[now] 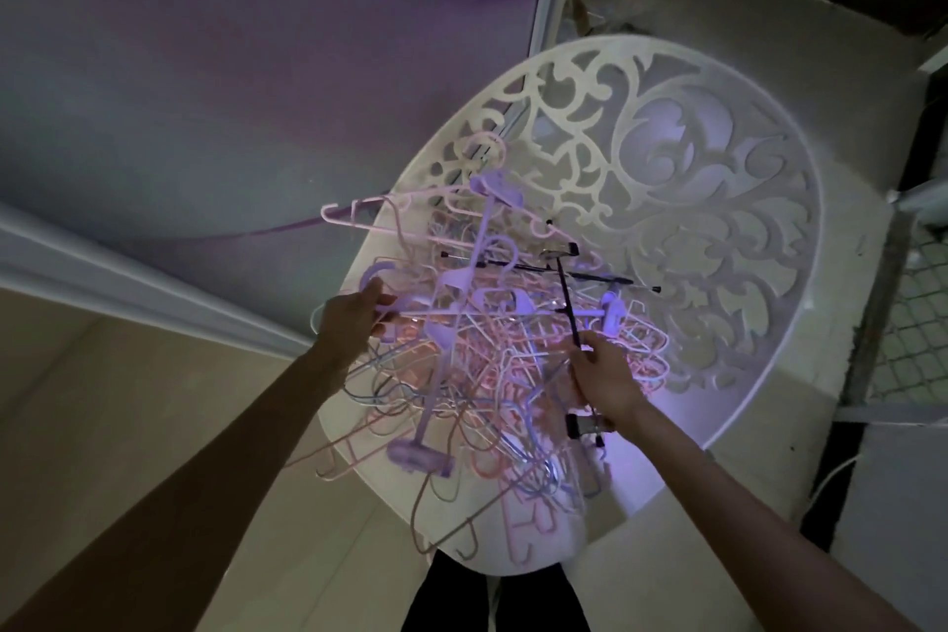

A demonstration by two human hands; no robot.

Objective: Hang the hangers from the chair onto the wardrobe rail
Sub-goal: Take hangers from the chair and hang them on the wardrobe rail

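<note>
A tangled heap of hangers [477, 354] covers the chair [718, 200] seat. The left hand [354, 316] grips a lilac hanger [436, 311] at the heap's left edge; the right hand [603, 377] pinches a black hanger [567, 293].

Tangled hangers [477, 349], mostly smooth pink & lilac plastic w/ thin wire ones mixed in, heaped on a white chair [718, 200] of matt, fretwork-cut plastic. 1 black hanger [567, 303] looks like metal rod. Floor tiles [128, 426] beige, semi-gloss.
</note>
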